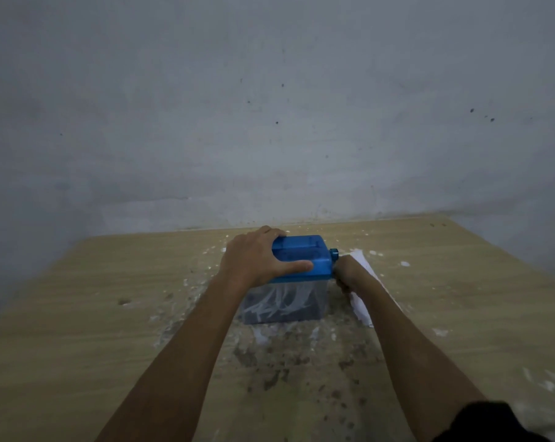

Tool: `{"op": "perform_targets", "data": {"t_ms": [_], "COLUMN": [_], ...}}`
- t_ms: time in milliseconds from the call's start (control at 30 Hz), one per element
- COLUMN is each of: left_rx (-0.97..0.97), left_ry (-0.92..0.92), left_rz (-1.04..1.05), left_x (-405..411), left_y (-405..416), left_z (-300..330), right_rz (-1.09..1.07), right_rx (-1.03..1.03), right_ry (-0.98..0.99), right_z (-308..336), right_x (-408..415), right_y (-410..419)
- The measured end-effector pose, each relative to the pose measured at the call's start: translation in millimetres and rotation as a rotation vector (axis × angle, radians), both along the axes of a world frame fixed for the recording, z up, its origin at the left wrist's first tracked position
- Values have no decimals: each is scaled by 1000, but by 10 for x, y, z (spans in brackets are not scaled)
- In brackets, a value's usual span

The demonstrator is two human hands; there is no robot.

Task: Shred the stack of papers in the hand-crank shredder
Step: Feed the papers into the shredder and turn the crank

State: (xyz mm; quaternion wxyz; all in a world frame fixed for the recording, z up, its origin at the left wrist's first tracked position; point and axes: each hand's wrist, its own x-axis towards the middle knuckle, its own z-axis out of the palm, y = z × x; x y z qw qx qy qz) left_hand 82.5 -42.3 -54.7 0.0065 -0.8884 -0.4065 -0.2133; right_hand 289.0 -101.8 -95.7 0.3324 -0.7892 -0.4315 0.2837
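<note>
Wooden surface (78, 314): left hand (253, 256) grips the blue-lidded clear plastic shredder (298, 260); right hand (346, 275), beside white papers (362, 311), grip unclear.

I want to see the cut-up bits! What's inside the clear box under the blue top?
Inside the clear bin hang white paper strips over a dark heap. The blue shredder top hides the blades.

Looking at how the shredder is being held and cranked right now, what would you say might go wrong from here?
The left hand grips the blue shredder top near its slot, so the thumb might stray toward the cutters. The right hand works at the crank side, beside the loose papers; it may knock them off the stack. The clear bin already holds many strips, so it might clog.
</note>
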Motion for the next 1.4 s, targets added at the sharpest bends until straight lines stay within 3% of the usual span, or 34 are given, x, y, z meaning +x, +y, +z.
{"op": "perform_targets", "data": {"t_ms": [133,200,333,600,867,1000,1167,1267,1400], "left_rx": [-8,-13,-17,-44,-13,-2,4,13,15], "left_ry": [-11,-10,-4,9,1,-14,-25,-30,-28], "left_rz": [1,2,6,-1,-8,-15,-34,-23,-11], "left_x": [-1,-5,-12,-22,18,23,-2,4,15], "left_y": [0,4,-12,-22,48,59,69,67,55], "left_z": [-4,-1,7,42,17,1,-1,-9,-18], "right_rz": [63,74,92,-101,-147,-138,-67,32,20], "right_rx": [41,40,188,526,578,509,237,50,1], "right_ry": [-87,-229,-368,46,21,35,26,-90,-174], "right_z": [-176,-240,-237,251,588,646,413,169,-39], "right_x": [-22,-31,-54,-105,-5,51,135,133,117], "right_y": [-231,-368,-591,-455,-105,187,439,352,210]}}
